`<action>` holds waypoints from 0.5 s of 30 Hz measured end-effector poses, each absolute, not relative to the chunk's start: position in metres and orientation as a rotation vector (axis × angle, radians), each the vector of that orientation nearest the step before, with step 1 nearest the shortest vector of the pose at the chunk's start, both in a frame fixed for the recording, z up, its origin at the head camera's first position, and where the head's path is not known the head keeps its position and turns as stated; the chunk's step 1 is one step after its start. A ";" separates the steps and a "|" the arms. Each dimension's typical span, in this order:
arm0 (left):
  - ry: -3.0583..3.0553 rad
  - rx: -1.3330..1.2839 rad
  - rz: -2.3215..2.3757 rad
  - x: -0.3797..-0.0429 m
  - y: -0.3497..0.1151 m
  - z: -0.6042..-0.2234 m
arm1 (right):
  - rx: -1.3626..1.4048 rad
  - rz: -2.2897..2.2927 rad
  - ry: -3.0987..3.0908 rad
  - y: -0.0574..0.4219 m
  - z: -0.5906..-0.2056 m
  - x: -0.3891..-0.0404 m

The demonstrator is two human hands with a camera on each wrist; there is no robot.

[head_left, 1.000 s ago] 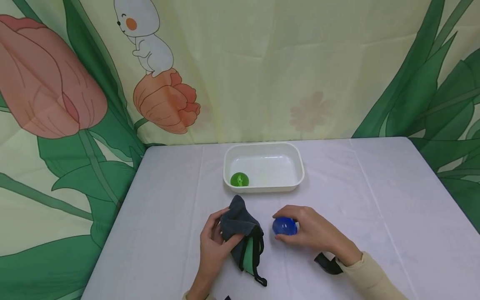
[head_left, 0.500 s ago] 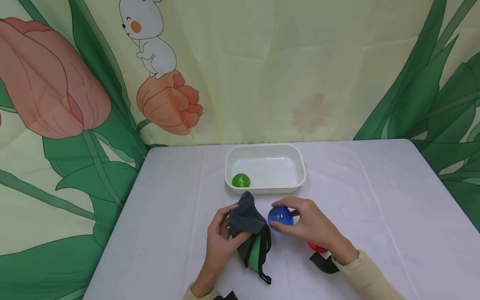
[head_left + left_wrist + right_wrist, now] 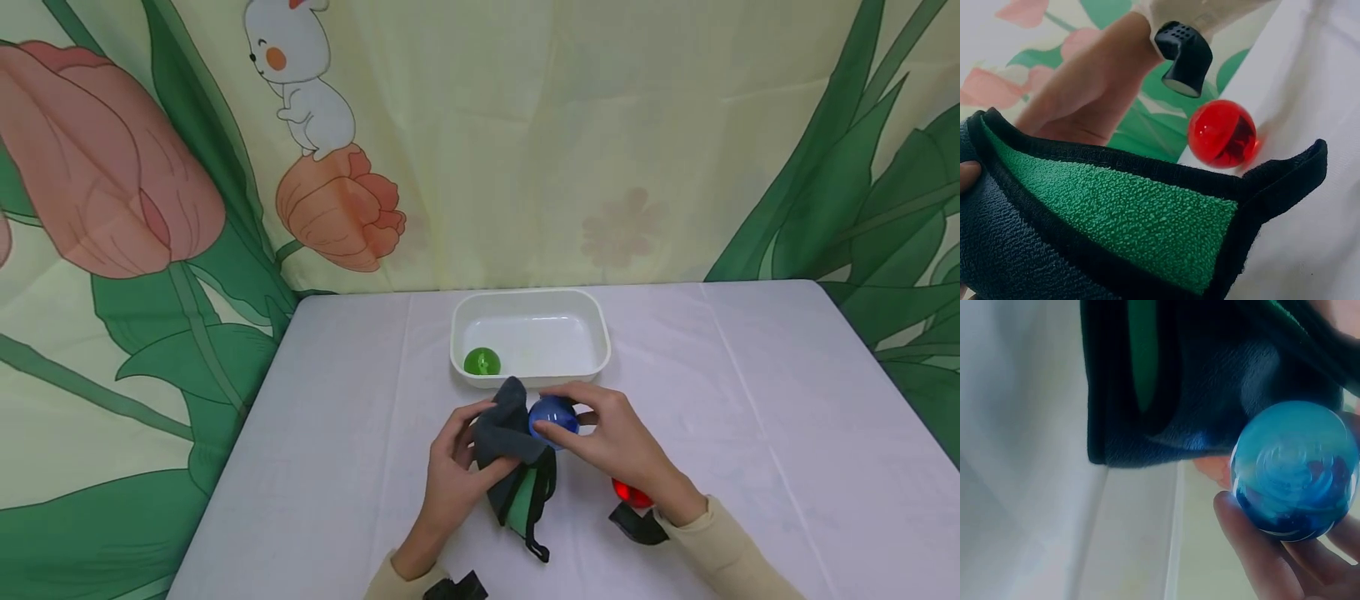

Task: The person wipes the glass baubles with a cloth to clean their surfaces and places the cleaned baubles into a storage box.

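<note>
Holding a blue ball [image 3: 553, 417] with the right hand [image 3: 618, 435], pinching a dark cloth [image 3: 500, 437] just beside it with the left hand [image 3: 454, 483], roughly midway between the desk's [image 3: 757, 417] side edges. Facing a white tray [image 3: 551, 342] by the far edge.

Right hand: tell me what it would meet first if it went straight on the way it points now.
Most likely the dark cloth that the left hand grips: in the head view it lies just past the blue ball that the right hand holds. Whether ball and cloth touch is unclear.
</note>
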State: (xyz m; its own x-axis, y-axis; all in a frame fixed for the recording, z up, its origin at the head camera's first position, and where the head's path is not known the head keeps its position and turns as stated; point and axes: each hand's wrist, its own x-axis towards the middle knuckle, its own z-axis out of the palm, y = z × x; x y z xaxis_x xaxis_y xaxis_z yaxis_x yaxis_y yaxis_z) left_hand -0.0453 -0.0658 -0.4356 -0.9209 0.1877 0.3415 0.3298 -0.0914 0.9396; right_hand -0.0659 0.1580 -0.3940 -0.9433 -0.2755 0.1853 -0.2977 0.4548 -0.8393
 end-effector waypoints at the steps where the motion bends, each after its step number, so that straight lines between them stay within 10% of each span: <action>1: -2.048 -0.596 -2.170 -0.046 -0.065 -0.436 | 0.516 1.551 -2.659 0.157 -0.394 -0.066; 15: -2.066 -0.621 -2.136 -0.048 -0.057 -0.436 | 0.479 1.606 -2.629 0.148 -0.392 -0.068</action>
State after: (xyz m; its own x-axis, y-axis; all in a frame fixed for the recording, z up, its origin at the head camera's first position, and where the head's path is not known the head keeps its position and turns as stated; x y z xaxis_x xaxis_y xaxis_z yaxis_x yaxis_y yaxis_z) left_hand -0.0483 -0.0569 -0.4364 -0.9109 0.2034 0.3589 0.3520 -0.0704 0.9333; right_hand -0.0676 0.1480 -0.3915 -0.9526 -0.2464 0.1784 -0.2712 0.4221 -0.8651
